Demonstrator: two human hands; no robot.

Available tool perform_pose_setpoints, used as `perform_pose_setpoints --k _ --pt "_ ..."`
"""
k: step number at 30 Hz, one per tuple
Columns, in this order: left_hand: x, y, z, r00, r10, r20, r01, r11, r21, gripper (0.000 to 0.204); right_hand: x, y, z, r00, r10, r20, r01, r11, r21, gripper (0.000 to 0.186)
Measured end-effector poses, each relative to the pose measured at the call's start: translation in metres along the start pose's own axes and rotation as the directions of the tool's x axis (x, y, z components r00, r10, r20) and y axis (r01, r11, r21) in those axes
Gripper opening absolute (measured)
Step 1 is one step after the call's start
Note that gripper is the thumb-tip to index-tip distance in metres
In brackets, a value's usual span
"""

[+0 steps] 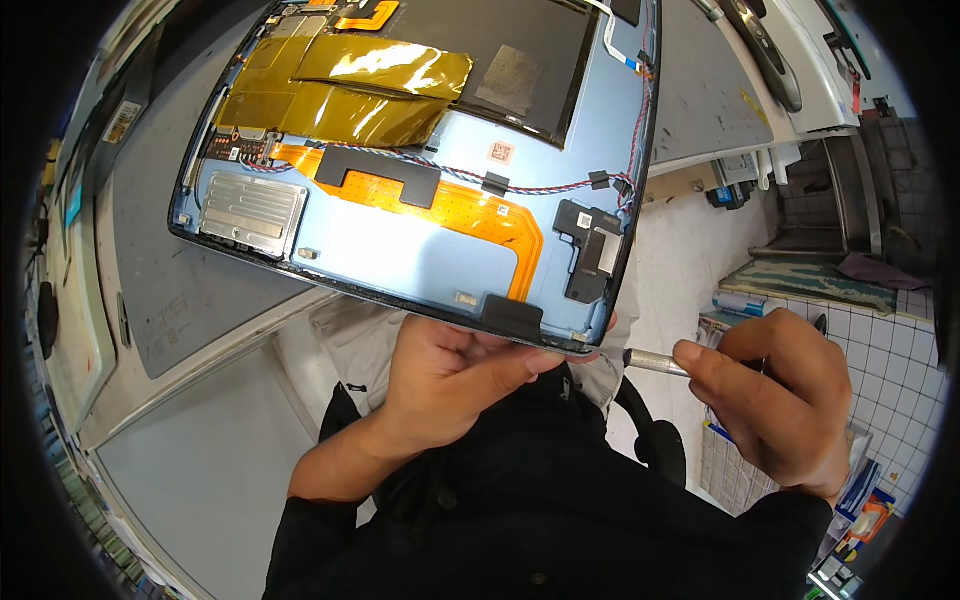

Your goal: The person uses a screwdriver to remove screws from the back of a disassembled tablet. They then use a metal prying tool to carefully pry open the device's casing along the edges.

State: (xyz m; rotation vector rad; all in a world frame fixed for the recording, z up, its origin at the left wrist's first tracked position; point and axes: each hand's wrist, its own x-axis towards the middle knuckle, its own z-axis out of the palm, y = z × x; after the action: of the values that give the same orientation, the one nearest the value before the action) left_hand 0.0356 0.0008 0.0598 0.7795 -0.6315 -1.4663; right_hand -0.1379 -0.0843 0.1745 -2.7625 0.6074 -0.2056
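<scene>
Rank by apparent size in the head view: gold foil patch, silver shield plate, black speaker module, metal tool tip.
1. gold foil patch
2. silver shield plate
3. black speaker module, though it looks close to the plate
4. metal tool tip, mostly hidden in the right hand

The left hand (450, 375) was raised in front of the body, its bare forearm rising from a black sleeve, fingers (520, 365) curled and thumb pressed forward in a pinch. The right hand (785, 395) hovered well apart at the right, knuckles up, fingers closed in a pen-like grip.
</scene>
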Motion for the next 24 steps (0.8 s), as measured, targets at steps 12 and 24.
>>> perform_pose_setpoints --k 12,24 --pt "0.003 0.004 -0.008 0.996 -0.024 0.084 0.027 0.999 -0.035 0.021 0.007 0.020 0.015 0.988 -0.087 -0.131 0.092 0.995 0.040 0.026" --pt "-0.001 0.011 -0.020 0.990 0.094 0.103 -0.099 0.994 0.048 0.027 0.027 0.014 0.026 0.945 -0.306 -0.118 0.284 0.944 -0.169 0.025"
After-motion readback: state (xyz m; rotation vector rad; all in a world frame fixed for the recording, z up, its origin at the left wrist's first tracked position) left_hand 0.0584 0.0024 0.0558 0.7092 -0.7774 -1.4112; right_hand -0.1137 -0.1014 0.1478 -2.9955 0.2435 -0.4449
